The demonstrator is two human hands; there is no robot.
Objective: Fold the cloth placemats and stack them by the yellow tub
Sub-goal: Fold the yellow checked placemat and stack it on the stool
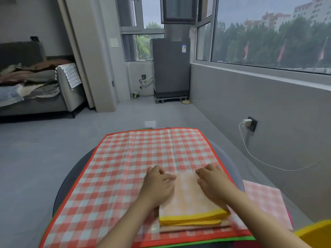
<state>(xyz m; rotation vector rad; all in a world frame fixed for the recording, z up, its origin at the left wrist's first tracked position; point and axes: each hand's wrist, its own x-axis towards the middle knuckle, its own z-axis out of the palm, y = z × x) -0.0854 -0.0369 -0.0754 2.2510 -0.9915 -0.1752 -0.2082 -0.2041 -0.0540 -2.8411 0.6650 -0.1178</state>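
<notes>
Both hands rest on a folded orange placemat (190, 197) with a yellow border. The left hand (157, 185) lies on its left edge, fingers loosely bent and pointing inward across the cloth. The right hand (213, 183) lies on its right edge, fingers bent downward onto the surface. Neither hand plainly grasps the cloth; both appear to press it flat, probably to set the fold and square the layers.

Directly beneath the hands, the folded placemat sits on what looks like another folded cloth, its edge showing just below the yellow border. Under both lies an unfolded red checked placemat (136, 158), which extends ahead of the hands and to the left. A green edge shows below it, suggesting further placemats underneath.

Right of the right hand lies a pink checked cloth (263, 199). Nearer the person on that side, the yellow tub (315, 233) shows only a corner.

The folded stack is near the tub but not yet beside it.
</notes>
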